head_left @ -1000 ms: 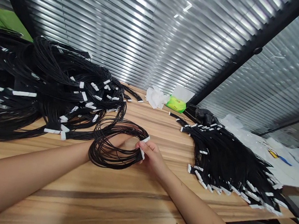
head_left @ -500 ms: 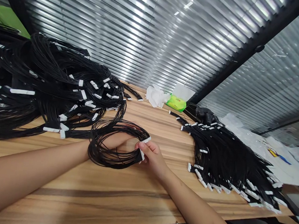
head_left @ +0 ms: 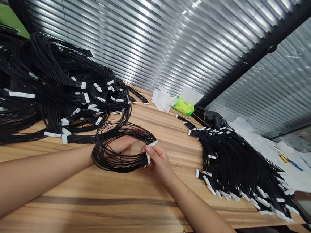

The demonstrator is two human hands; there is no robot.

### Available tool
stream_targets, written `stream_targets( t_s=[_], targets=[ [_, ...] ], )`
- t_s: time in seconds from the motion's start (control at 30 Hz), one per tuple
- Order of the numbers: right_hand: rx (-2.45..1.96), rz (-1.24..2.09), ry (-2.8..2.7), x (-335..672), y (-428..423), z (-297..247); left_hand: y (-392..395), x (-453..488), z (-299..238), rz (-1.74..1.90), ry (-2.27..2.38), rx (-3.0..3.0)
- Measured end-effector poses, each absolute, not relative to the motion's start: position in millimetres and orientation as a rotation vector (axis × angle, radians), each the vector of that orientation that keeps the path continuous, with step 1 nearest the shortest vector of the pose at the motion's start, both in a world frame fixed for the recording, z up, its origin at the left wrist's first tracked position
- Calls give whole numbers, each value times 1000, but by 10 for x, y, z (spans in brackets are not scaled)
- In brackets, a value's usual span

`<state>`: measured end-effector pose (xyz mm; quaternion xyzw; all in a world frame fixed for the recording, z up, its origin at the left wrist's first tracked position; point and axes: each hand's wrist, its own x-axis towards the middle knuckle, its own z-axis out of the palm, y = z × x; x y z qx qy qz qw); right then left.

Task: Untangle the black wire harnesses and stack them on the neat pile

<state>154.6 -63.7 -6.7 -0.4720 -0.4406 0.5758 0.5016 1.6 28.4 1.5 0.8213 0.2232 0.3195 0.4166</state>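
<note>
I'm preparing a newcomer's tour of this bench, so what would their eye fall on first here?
Probably the loop of black wires in front of the person, its white connectors held in the right hand. Next come the big tangled heap of wires at the left and the flatter spread of wires at the right. A bright green pack stands out near the table's far edge.

One near view from the head, forward and down across hands point(head_left: 161, 163), wooden table point(head_left: 104, 206) and slatted blinds point(head_left: 114, 26).
</note>
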Motion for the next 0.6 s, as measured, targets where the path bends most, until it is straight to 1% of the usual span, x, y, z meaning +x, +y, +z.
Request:
stream_targets(
  t_s=[0.1, 0.27, 0.33, 0.4, 0.53, 0.6],
  targets=[
    [-1141, 1350, -1041, 1559, -630, -82, 321, 26, -97, 779, 544, 1990],
    [-1098, 1163, -978, 1590, -606, -108, 323, 185, -205, 793, 523, 1722],
    [-1103, 1096, -931, 1605, -591, -110, 279, 243, -164, 786, 495, 1698],
    [-1124, 1034, -900, 1622, -577, -105, 219, 257, -67, 859, 417, 1744],
    [-1135, 970, -898, 1639, -570, -96, 139, 193, 105, 764, 277, 1888],
    [-1144, 970, -904, 1636, -579, -96, 142, 168, 111, 740, 291, 1911]
  ],
)
